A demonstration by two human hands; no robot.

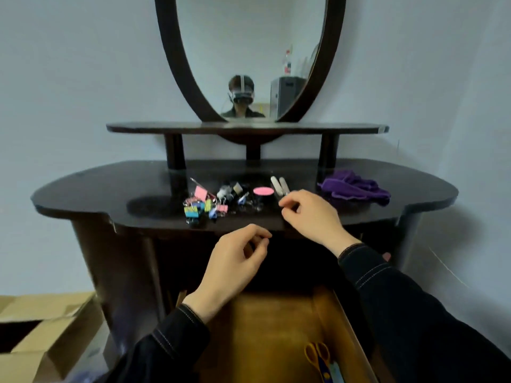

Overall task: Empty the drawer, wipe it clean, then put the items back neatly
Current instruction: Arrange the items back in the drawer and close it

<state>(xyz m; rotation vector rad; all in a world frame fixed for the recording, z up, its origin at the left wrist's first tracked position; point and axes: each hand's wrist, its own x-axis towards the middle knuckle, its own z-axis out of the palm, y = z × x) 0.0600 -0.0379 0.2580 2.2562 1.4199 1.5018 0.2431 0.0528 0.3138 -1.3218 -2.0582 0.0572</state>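
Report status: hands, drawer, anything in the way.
Hands: left hand over open drawer, right hand at tabletop edge; fingers curled, contents unclear. Drawer not empty: scissors inside. On tabletop: binder clips, purple cloth. Nothing blocking.

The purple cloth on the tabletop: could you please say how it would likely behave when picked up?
The purple cloth lies crumpled in soft folds, so it will probably hang limp. It looks plush and thin, so it is likely light and easy to grip.
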